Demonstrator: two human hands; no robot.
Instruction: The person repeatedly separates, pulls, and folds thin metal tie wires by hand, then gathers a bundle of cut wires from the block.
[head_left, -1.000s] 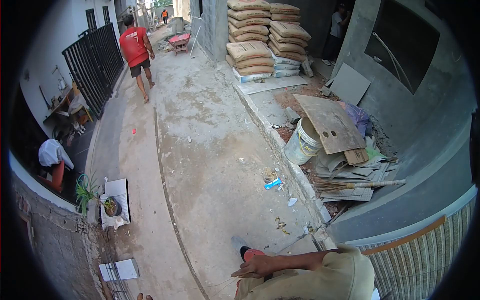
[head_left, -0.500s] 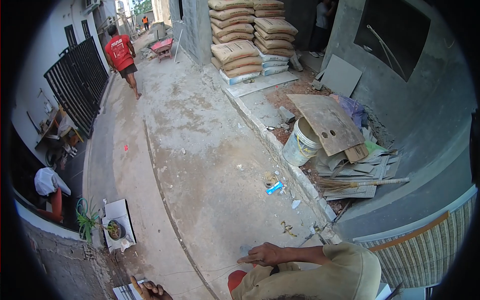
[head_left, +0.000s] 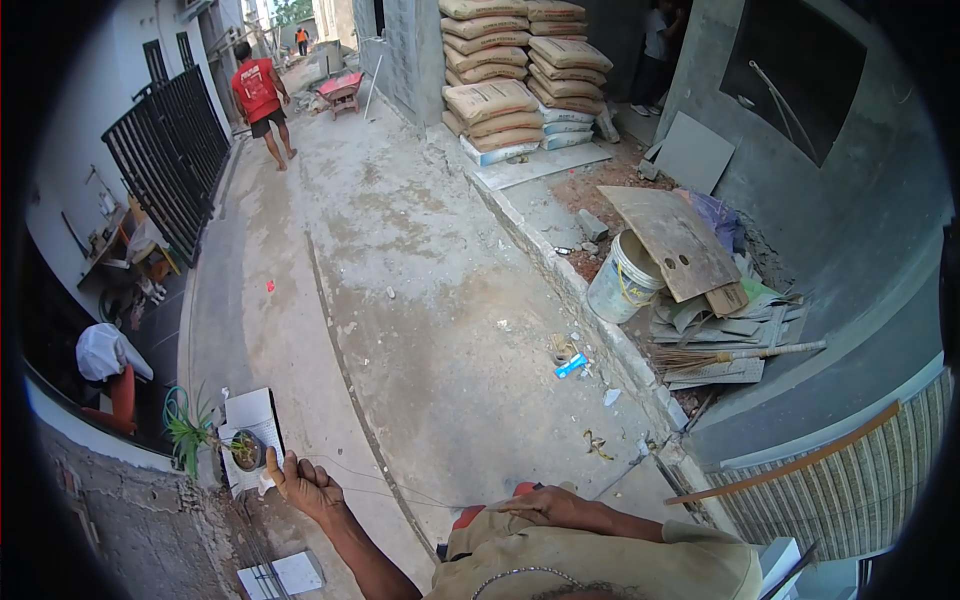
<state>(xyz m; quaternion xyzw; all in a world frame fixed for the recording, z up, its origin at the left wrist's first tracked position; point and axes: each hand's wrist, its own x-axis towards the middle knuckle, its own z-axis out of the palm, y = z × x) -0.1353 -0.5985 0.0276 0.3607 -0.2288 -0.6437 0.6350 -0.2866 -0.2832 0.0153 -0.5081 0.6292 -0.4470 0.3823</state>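
A thin wire (head_left: 385, 490) runs in loose strands across my front, between my two hands. My left hand (head_left: 305, 487) is stretched out over the pavement near a potted plant (head_left: 246, 452); one finger points up and the others curl around the wire's end. Close to my body, my right hand (head_left: 545, 505) is closed at the wire's other end, palm down, its fingertips partly hidden.
Below my left hand lie thin rods (head_left: 262, 555) and a white board (head_left: 290, 575). To the right are a white bucket (head_left: 622, 280), a plywood sheet (head_left: 670, 235) and a broom (head_left: 720, 355). Stacked cement bags (head_left: 490, 100) stand ahead. A person in red (head_left: 258, 90) walks away near a wheelbarrow (head_left: 342, 90).
My left hand has come up and forward, with more of the forearm showing. The right hand has shifted slightly right in view. The person in red has walked farther off.
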